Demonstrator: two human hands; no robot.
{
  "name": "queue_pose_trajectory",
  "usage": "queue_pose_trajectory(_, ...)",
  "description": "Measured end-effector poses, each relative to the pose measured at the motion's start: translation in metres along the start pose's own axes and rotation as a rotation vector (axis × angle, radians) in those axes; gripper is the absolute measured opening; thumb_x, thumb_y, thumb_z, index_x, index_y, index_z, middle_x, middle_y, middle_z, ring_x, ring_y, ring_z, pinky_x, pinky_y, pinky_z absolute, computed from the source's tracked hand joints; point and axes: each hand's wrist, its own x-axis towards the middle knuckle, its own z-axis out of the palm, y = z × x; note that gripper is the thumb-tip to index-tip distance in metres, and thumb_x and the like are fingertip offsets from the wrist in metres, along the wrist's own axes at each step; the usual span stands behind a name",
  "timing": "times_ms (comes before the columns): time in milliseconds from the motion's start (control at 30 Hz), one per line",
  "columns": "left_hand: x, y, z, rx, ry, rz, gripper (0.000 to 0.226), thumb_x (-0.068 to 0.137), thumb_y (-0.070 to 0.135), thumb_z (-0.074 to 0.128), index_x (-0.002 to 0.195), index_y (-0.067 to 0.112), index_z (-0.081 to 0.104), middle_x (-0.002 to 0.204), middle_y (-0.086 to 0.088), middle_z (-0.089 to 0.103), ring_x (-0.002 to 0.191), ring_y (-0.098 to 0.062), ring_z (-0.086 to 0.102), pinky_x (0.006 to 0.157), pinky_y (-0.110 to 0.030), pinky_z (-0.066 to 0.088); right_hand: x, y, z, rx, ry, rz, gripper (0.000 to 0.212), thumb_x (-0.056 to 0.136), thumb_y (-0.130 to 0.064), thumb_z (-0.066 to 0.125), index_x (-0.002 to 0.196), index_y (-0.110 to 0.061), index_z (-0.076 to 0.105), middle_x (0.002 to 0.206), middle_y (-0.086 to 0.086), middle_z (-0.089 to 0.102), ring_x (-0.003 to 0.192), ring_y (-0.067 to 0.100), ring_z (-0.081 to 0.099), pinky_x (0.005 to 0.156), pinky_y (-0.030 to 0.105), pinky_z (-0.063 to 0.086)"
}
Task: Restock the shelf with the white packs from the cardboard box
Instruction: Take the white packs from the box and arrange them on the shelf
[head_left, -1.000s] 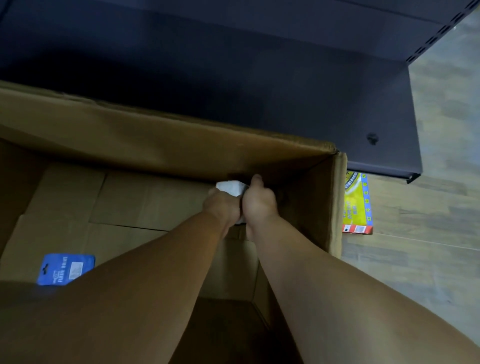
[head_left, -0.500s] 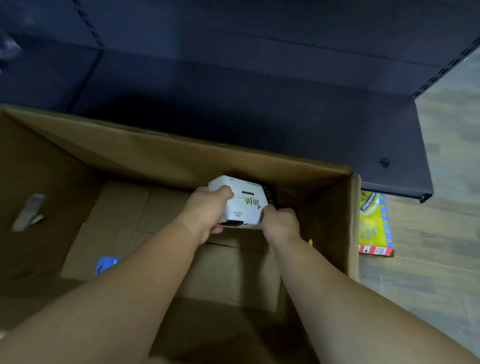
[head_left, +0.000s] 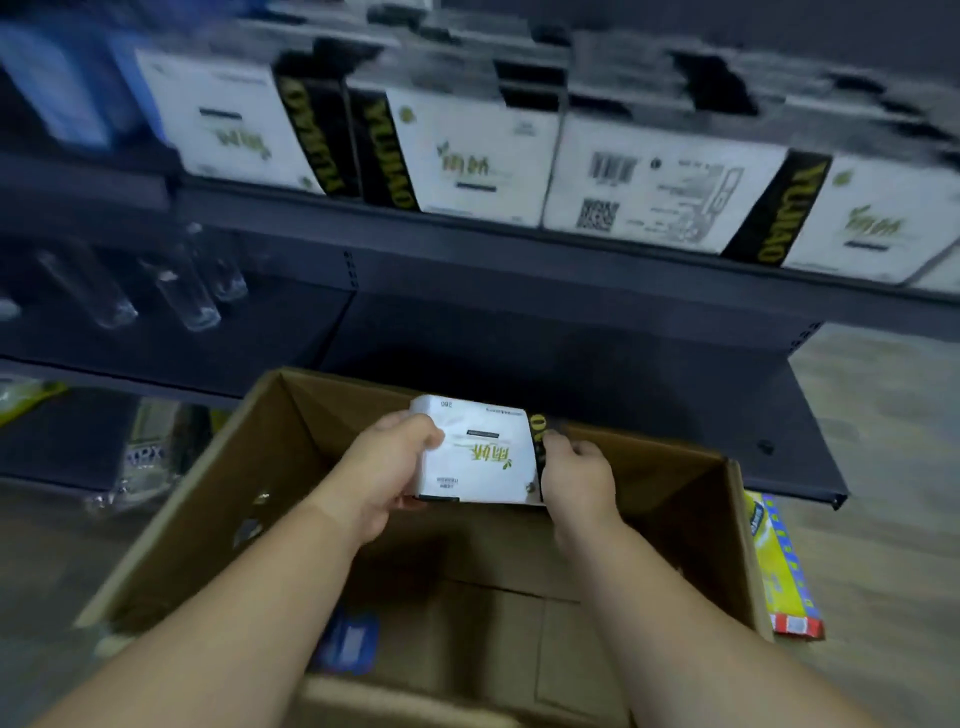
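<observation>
Both hands are on the same white pack (head_left: 475, 457) right now. Left hand (head_left: 387, 467) grips its left end, fingers wrapped over the top edge and thumb underneath as far as I can tell. Right hand (head_left: 576, 480) holds the right end, right where the black band with yellow letters runs down the pack, fingers curled onto it. So neither hand is free, both are clamped on that one pack.

Pack itself is up in the air above the open cardboard box (head_left: 727, 519), roughly level with the box's far rim, print facing the camera and upside down from this angle. Box sits on the floor right in front of the dark shelf unit. Down in the bottom of it there's a small blue packet (head_left: 348, 636), kinda blurry.

Lower shelf (head_left: 623, 374) behind the box is dark and bare in the stretch straight ahead. Upper shelf (head_left: 519, 244) already has a row of the same white packs (head_left: 665, 192) lined up along its front edge, black-and-yellow bands showing, one turned so the barcode faces out. Off to the left on the lower level are some clear bottles (head_left: 192, 291), too smeared to say much more.

On the wood-look floor just right of the box lies a yellow and blue package (head_left: 779, 566), touching or nearly touching the box wall, can't tell which.
</observation>
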Motion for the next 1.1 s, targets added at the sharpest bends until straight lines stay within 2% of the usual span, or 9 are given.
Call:
queue_pose_trajectory(133,-0.042,0.046,-0.044,0.022,-0.028,0.131,0.028,0.091,0.02,0.051,0.118,0.024,0.058,0.104,-0.007,0.072,0.094,-0.028,0.068,0.074,-0.038,0.051,-0.053,-0.044,0.021,0.064,-0.016,-0.105,0.017,0.099,-0.032,0.049,0.107,-0.018,0.055,0.092,0.006,0.067,0.086,0.024,0.066,0.076,0.038,0.054)
queue_pose_trajectory(267,-0.084,0.091,-0.072,0.026,-0.004,0.254,0.024,0.091,0.019,0.05,0.113,0.023,0.059,0.103,-0.009,0.072,0.096,-0.03,0.069,0.086,-0.046,0.053,-0.103,-0.085,0.03,0.134,-0.017,-0.242,0.022,0.101,-0.034,0.048,0.111,-0.015,0.055,0.09,0.004,0.063,0.078,0.017,0.06,0.06,0.031,0.046)
queue_pose_trajectory(333,-0.101,0.111,-0.078,0.013,0.015,0.311,0.027,0.089,0.018,0.051,0.114,0.019,0.061,0.105,-0.013,0.072,0.095,-0.031,0.068,0.082,-0.044,0.052,-0.12,-0.105,0.028,0.15,-0.001,-0.317,0.024,0.1,-0.035,0.048,0.11,-0.014,0.055,0.089,0.003,0.061,0.074,0.015,0.056,0.057,0.03,0.041)
queue_pose_trajectory(433,-0.122,0.137,-0.081,-0.001,-0.006,0.377,0.028,0.089,0.019,0.05,0.115,0.016,0.061,0.108,-0.014,0.071,0.097,-0.033,0.068,0.081,-0.043,0.053,-0.139,-0.133,0.02,0.19,0.0,-0.389,0.023,0.099,-0.037,0.049,0.104,-0.016,0.053,0.094,0.005,0.064,0.077,0.016,0.058,0.062,0.032,0.045)
queue_pose_trajectory(533,-0.135,0.159,-0.08,-0.003,-0.043,0.454,0.02,0.091,0.018,0.048,0.107,0.015,0.06,0.112,-0.015,0.069,0.094,-0.031,0.067,0.073,-0.039,0.051,-0.148,-0.155,0.012,0.211,0.023,-0.47,0.024,0.096,-0.042,0.05,0.098,-0.019,0.053,0.097,0.006,0.066,0.085,0.022,0.062,0.073,0.042,0.052)
queue_pose_trajectory(600,-0.141,0.172,-0.076,-0.002,-0.053,0.502,0.024,0.091,0.017,0.046,0.108,0.01,0.061,0.114,-0.018,0.069,0.091,-0.031,0.067,0.07,-0.037,0.048,-0.151,-0.169,0.006,0.214,0.034,-0.52,0.024,0.093,-0.044,0.05,0.095,-0.021,0.053,0.096,0.007,0.068,0.088,0.025,0.064,0.079,0.045,0.054)
queue_pose_trajectory(767,-0.148,0.198,-0.061,0.027,-0.05,0.57,0.037,0.087,0.019,0.044,0.118,0.006,0.06,0.111,-0.017,0.071,0.1,-0.036,0.068,0.084,-0.047,0.052,-0.152,-0.195,-0.01,0.219,0.027,-0.603,0.022,0.093,-0.043,0.049,0.095,-0.021,0.053,0.092,0.005,0.069,0.088,0.024,0.066,0.078,0.045,0.055)
queue_pose_trajectory(933,-0.148,0.216,-0.047,0.034,-0.011,0.632,0.034,0.088,0.015,0.041,0.114,0.013,0.062,0.107,-0.012,0.073,0.103,-0.034,0.067,0.096,-0.053,0.048,-0.144,-0.217,-0.024,0.22,0.001,-0.683,0.02,0.096,-0.039,0.049,0.095,-0.019,0.05,0.085,0.001,0.062,0.074,0.015,0.056,0.066,0.035,0.047)
queue_pose_trajectory(1100,-0.134,0.226,-0.047,0.062,0.011,0.673,0.035,0.09,0.014,0.039,0.113,0.019,0.065,0.103,-0.003,0.075,0.1,-0.026,0.069,0.092,-0.049,0.051,-0.131,-0.235,-0.018,0.187,0.0,-0.715,0.018,0.096,-0.038,0.05,0.093,-0.02,0.05,0.09,0.002,0.063,0.076,0.016,0.056,0.068,0.037,0.049)
